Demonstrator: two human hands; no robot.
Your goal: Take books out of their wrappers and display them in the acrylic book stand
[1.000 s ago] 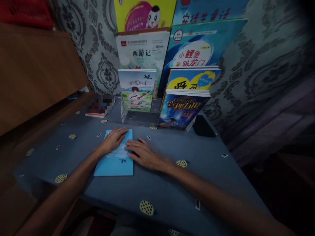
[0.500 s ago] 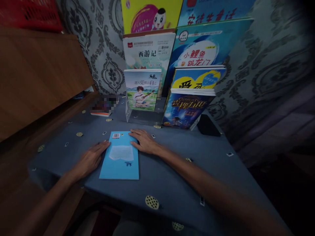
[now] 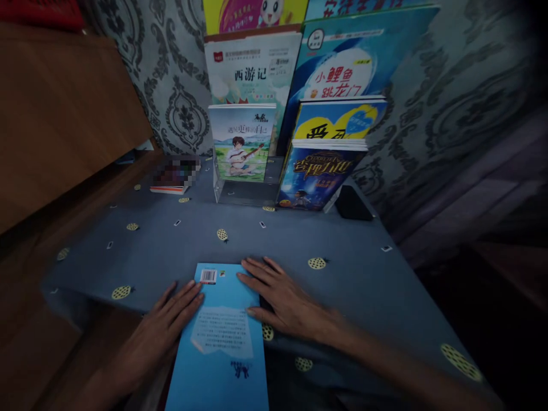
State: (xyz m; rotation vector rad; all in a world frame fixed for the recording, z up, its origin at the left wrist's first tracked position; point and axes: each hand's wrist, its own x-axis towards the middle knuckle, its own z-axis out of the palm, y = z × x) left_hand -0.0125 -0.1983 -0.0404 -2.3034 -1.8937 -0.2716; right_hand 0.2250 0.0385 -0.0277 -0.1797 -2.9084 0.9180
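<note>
A light-blue book (image 3: pixel 220 365) lies with its back cover up, upside down to me, its barcode at the far edge. Its far end is over the cloth, and its near part reaches past the table's front edge and out of the picture. My left hand (image 3: pixel 160 334) holds the left side, long fingers resting on the cover by the barcode. On the right side, my right hand (image 3: pixel 291 302) has fingers and thumb pressed on the cover's edge. Whatever is beneath the book is hidden.
Ahead, a clear stand (image 3: pixel 248 193) holds several upright books, among them a guitar-player cover (image 3: pixel 242 142) and a dark-blue one (image 3: pixel 321 174). A black flat object (image 3: pixel 354 203) lies to the right. A blurred-out book (image 3: pixel 175 174) sits back left, near a wooden cabinet (image 3: pixel 64 125).
Both hands have brought the blue book toward me, from lying on the cloth to jutting past the front edge. The stand's books appear slightly higher in view.
</note>
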